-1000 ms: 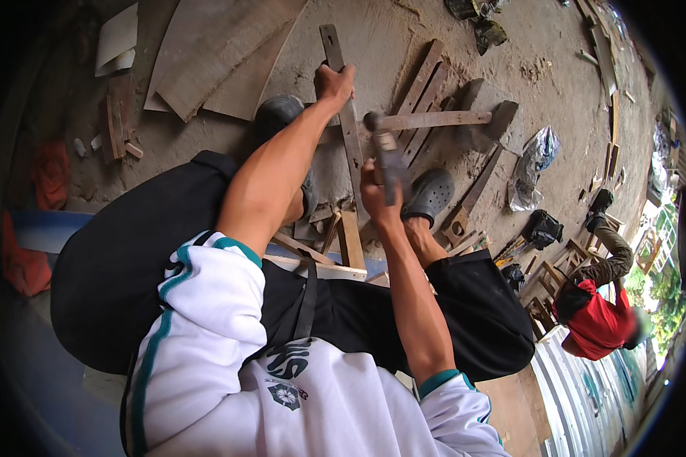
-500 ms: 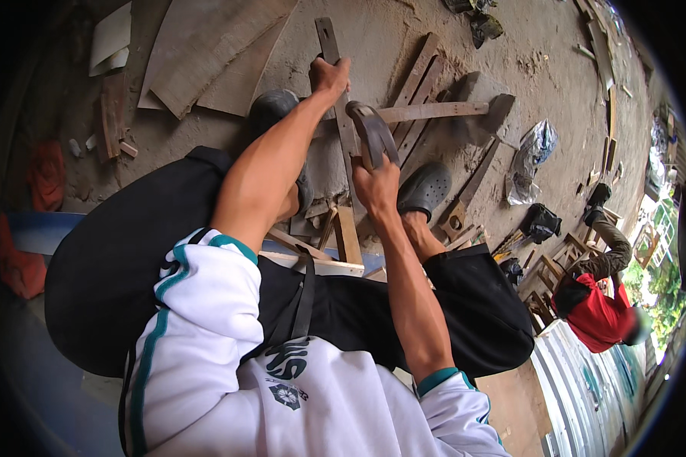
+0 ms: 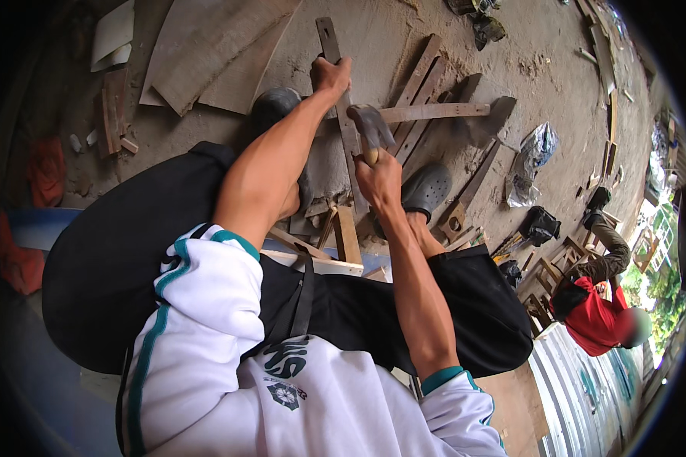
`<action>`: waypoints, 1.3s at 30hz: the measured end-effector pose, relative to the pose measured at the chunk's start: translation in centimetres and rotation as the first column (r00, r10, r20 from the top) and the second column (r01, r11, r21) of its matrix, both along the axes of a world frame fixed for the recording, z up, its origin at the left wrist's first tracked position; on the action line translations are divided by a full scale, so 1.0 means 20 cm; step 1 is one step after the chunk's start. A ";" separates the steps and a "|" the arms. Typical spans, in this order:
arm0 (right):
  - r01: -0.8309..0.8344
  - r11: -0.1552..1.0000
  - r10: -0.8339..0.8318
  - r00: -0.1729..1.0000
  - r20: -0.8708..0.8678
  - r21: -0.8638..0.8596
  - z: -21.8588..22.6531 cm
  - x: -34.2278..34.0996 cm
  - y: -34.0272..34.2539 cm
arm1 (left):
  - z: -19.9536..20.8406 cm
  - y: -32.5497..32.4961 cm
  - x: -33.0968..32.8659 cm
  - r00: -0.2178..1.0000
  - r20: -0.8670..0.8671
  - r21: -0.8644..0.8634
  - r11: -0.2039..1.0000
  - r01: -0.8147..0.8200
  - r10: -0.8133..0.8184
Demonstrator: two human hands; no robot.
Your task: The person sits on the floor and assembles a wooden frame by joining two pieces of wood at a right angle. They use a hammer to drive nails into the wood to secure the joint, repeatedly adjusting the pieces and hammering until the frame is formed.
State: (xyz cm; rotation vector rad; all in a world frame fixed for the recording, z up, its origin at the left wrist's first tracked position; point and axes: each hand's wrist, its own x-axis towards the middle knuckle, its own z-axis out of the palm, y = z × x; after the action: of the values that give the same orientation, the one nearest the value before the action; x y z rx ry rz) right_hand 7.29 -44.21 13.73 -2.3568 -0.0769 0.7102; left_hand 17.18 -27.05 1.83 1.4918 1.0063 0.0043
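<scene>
My left hand (image 3: 331, 75) is closed around the upper part of a long, flat wooden strip (image 3: 348, 137), which has a hole near its far end. Closer to me, my right hand (image 3: 379, 180) grips a claw hammer (image 3: 369, 124) by its wooden handle, just below the head. The dark hammer head is beside the strip's right edge; whether it touches the wood I cannot tell. A second wooden strip (image 3: 442, 112) reaches out to the right from near the hammer. My dark clogs (image 3: 427, 190) stand on either side of the work.
Wooden boards (image 3: 213, 53) lie far left, and several wood strips (image 3: 419, 72) are heaped right of the hammer. Crumpled silver foil (image 3: 537, 156) and a black bag (image 3: 541, 223) lie further right. A person in a red shirt (image 3: 596, 316) is at the right, near corrugated sheets (image 3: 579, 381).
The hammer has tilted in my right hand, so its claw and wooden handle now show. My left hand and the strip stay in place.
</scene>
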 end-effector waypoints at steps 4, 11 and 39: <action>0.015 0.995 -0.026 0.994 0.107 0.102 -0.03 -0.04 -0.04 | -0.01 0.00 0.00 1.000 -0.003 -0.004 1.000 -0.023 0.023; 0.132 0.990 -0.138 0.984 -0.112 -0.056 0.08 0.03 -0.06 | 0.02 -0.02 -0.01 0.999 -0.044 -0.007 1.000 -0.006 0.005; 0.106 0.994 -0.105 0.993 -0.057 0.007 0.00 -0.14 -0.07 | 0.00 0.03 -0.04 0.997 -0.068 -0.010 1.000 -0.027 0.026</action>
State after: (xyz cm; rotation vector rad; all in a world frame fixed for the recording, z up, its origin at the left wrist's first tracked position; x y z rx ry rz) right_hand 4.42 -45.53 13.82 -2.3106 0.0684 0.7227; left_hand 16.37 -26.49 1.92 1.4765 1.0792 -0.0337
